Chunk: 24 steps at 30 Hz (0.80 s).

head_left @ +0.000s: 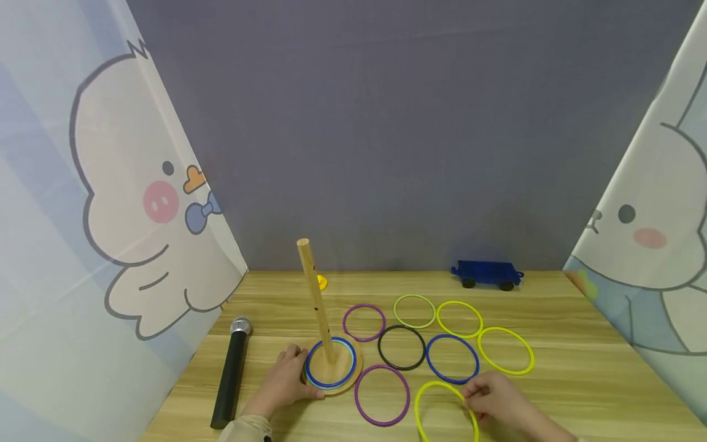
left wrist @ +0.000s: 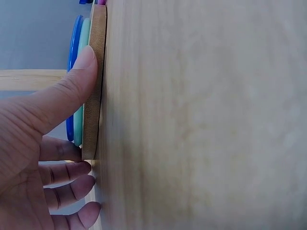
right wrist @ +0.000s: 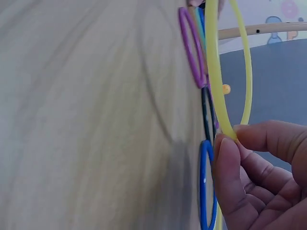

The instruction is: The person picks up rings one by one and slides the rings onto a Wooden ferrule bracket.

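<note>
A wooden ring-toss stand, its upright post [head_left: 316, 301] on a round base [left wrist: 91, 136], stands left of centre. A blue ring [left wrist: 74, 43] and a mint-green ring [left wrist: 84, 33] lie around the post on the base. My left hand [head_left: 284, 379] holds the base's left edge, thumb on the rim and fingers against its side. Between thumb and index finger, my right hand [head_left: 494, 399] pinches a yellow ring [right wrist: 214, 57]. That ring is tilted up off the table at the front, right of the stand; its lower edge is cut off in the head view.
Several loose rings lie right of the stand, including a near purple ring [head_left: 409, 393], a black ring [head_left: 379, 350] and a blue ring [head_left: 477, 362]. A microphone [head_left: 232, 374] lies at left. A blue toy wagon [head_left: 486, 272] and a small yellow object [head_left: 323, 282] are farther back.
</note>
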Motion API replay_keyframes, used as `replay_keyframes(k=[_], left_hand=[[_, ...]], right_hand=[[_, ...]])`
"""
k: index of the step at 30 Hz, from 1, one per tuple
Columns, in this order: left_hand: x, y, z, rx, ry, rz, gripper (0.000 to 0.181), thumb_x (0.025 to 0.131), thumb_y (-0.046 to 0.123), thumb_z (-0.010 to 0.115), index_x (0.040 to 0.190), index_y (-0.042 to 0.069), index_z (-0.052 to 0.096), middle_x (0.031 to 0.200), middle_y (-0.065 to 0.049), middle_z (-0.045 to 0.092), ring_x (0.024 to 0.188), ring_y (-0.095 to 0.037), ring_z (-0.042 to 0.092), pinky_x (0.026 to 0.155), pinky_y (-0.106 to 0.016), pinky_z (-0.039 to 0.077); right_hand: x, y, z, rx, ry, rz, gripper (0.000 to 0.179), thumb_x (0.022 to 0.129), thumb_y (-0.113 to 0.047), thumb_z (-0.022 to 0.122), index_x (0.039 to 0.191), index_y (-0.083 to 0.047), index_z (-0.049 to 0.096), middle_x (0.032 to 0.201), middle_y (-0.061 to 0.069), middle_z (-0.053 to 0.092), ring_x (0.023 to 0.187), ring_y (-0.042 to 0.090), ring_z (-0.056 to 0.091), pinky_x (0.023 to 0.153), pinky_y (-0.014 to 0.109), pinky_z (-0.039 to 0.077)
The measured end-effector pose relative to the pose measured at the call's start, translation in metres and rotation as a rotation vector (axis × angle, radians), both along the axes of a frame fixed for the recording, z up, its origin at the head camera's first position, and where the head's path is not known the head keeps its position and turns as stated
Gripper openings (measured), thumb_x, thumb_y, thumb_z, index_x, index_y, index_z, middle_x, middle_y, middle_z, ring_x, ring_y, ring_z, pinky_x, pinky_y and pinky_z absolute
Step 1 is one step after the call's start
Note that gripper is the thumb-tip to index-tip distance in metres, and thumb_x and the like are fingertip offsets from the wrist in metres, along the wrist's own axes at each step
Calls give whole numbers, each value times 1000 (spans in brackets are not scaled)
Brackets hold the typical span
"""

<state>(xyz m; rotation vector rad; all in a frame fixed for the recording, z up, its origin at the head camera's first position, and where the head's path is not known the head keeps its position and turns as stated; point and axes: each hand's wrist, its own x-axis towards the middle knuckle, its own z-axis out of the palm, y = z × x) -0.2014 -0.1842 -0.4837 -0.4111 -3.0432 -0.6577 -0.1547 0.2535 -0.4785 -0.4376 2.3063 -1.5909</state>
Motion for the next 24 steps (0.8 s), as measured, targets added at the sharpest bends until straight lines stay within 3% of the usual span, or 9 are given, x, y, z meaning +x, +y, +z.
replay_keyframes(k=[7,14,24], left_hand=[[1,0,2,2,-11,5,104,57,54,89,131,-11,53,114,-16,51,104,-36,50,84,-58,47],[1,0,0,7,-9,-1,104,57,54,88,131,-11,54,115,-16,51,105,-36,50,85,-58,47],[0,0,-1,22,-15,-8,105,57,54,89,131,-12,53,115,-16,50,105,-36,50,88,-58,46]], right_hand=[[-4,-5,13,-64,-81,-2,21,87,0,63,95,19,60,75,7,62,63,12,59,53,23,51],[-10,-11,23,-120,-199,-17,24,90,-5,63,100,16,60,79,6,64,66,15,61,58,25,54],[-22,-26,43,-154,-218,2,21,92,-10,65,100,9,63,77,6,66,67,14,63,64,30,57]])
